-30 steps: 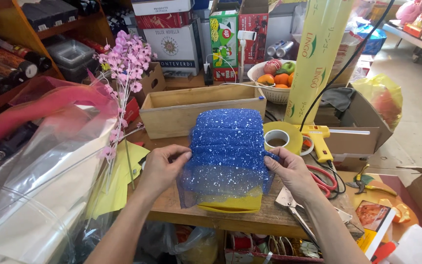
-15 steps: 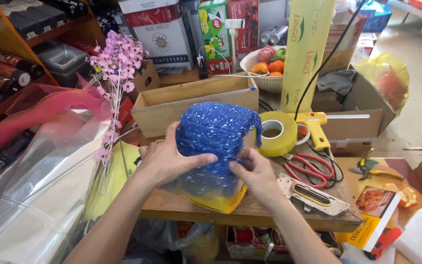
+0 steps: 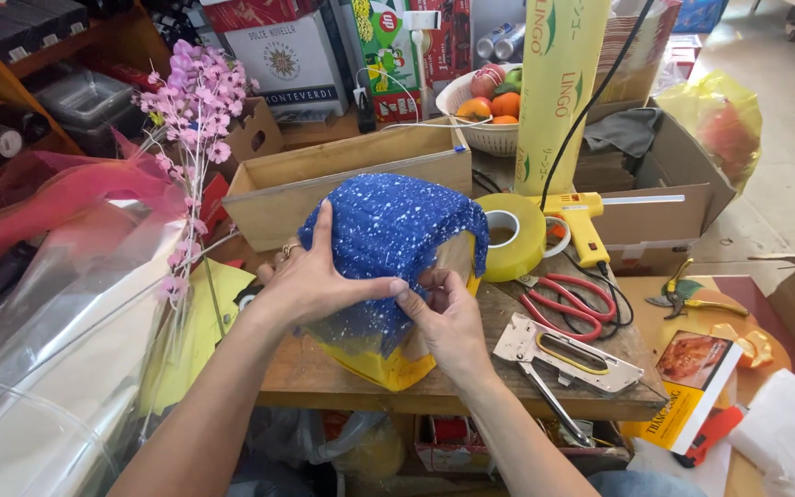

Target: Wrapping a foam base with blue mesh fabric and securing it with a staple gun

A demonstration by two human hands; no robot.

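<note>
A box wrapped in blue speckled mesh (image 3: 396,230) over yellow paper (image 3: 388,366) stands on the wooden worktable (image 3: 471,382). My left hand (image 3: 310,276) lies flat against its left side, thumb stretched across the front. My right hand (image 3: 448,313) pinches the blue mesh at the front lower edge, fingertips meeting my left thumb. Both hands press the wrapping against the box.
A yellow tape roll (image 3: 511,237), yellow glue gun (image 3: 581,221), red scissors (image 3: 568,308) and metal staple gun (image 3: 563,354) lie right of the box. An open wooden crate (image 3: 342,184) sits behind. Pink artificial flowers (image 3: 195,120) and clear cellophane (image 3: 57,340) crowd the left.
The blue mesh was held flat in front of me; now it is folded down over the box, and both hands have closed in on its front.
</note>
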